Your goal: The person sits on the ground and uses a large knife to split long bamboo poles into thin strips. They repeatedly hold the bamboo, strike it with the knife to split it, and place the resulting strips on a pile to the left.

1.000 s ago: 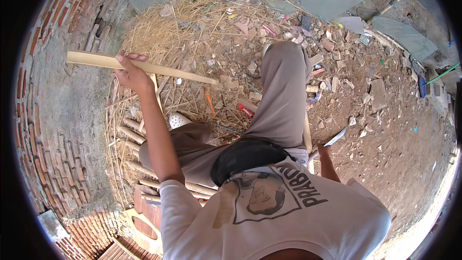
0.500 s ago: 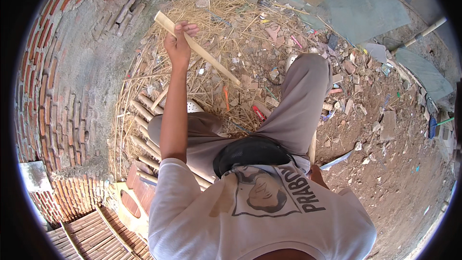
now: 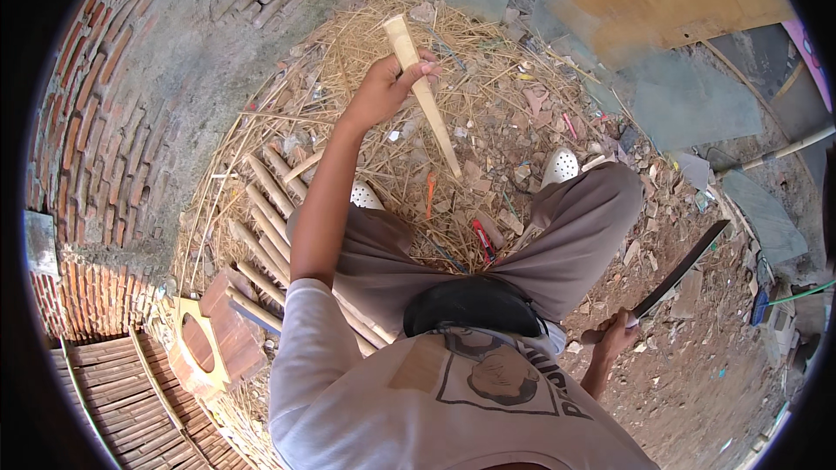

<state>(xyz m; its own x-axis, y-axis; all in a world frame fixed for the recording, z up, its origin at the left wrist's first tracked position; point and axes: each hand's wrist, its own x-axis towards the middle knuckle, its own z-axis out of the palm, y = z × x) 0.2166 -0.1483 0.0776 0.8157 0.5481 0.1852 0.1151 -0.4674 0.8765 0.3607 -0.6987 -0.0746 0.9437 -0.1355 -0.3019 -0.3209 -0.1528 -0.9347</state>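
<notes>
My left hand (image 3: 389, 89) is closed around the upper part of a pale, tapered bamboo piece (image 3: 438, 126). The piece slants over the straw, its wide end away from me and its narrow end towards me, to the right. Out to my right side, my right hand (image 3: 618, 336) grips the handle of a machete (image 3: 679, 271). The long dark blade points forward and right, well apart from the bamboo. Between my legs lie a red-and-black tool (image 3: 483, 240), its kind unclear, and an orange strip (image 3: 430, 195).
Several cut bamboo poles (image 3: 266, 211) lie beside my left leg. A brick wall (image 3: 96, 130) rises on the left, near a brown board (image 3: 233, 331) and a bamboo slat platform (image 3: 131, 400). Straw (image 3: 348, 43) and rubble cover the ground. Grey sheets (image 3: 688, 109) lean at the far right.
My right hand has come out from beside my body with the machete. In the picture, the left hand and its bamboo piece sit further right, and the piece stands steeper. My right knee has swung outward.
</notes>
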